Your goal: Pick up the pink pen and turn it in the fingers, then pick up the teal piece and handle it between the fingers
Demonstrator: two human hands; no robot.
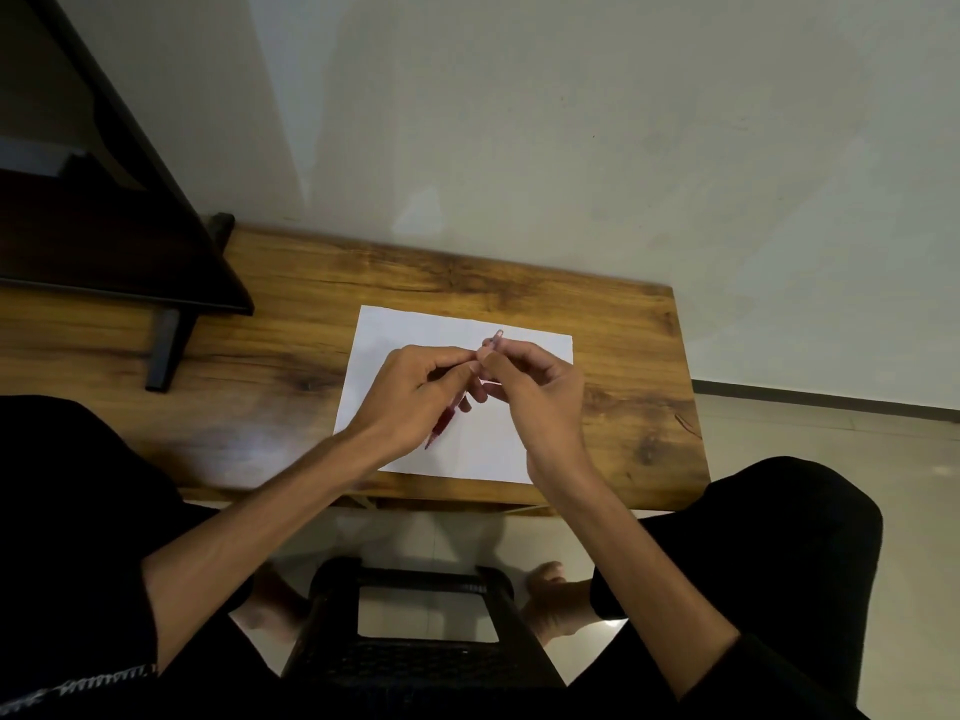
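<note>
Stool nearest us, then forearms rising to the worktop. Our left hand curls round a red pen above white paper; our right hand pinches its clear upper end, grip tight. We judge it light, stiff and slick, best held mid-barrel. Beyond, a dark stand.
</note>
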